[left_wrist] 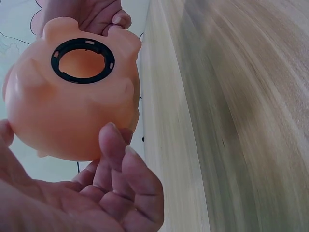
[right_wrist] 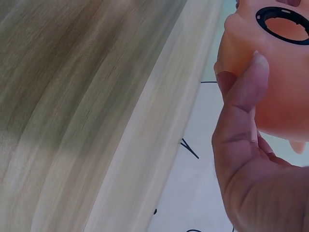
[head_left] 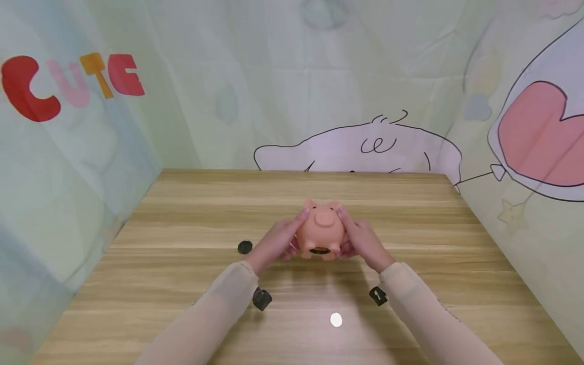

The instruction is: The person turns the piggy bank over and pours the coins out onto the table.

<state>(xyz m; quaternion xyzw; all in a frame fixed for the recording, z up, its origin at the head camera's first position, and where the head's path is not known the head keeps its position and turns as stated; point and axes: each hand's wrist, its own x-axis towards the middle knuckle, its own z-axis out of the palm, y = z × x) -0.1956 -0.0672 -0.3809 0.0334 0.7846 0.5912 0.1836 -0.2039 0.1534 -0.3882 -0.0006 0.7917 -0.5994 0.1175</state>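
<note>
A pink piggy bank point(head_left: 325, 228) is held up off the table between both hands, its snout towards the head camera. My left hand point(head_left: 282, 235) grips one side, thumb by the ear and fingers curled round behind. The other side is gripped by my right hand point(head_left: 362, 241) in the same manner. Tilted back, the bank shows its underside, where a black-rimmed round hole point(left_wrist: 54, 63) stands uncovered; its inside looks bare in the left wrist view. On the table to the left lies a round black cap point(head_left: 245, 247).
A small shiny round disc, perhaps a coin point(head_left: 336, 319), lies on the wooden table point(head_left: 191, 213) between the forearms. Black wrist cameras point(head_left: 262, 299) hang below the sleeves. Printed cloth point(head_left: 219, 91) closes in the back and sides.
</note>
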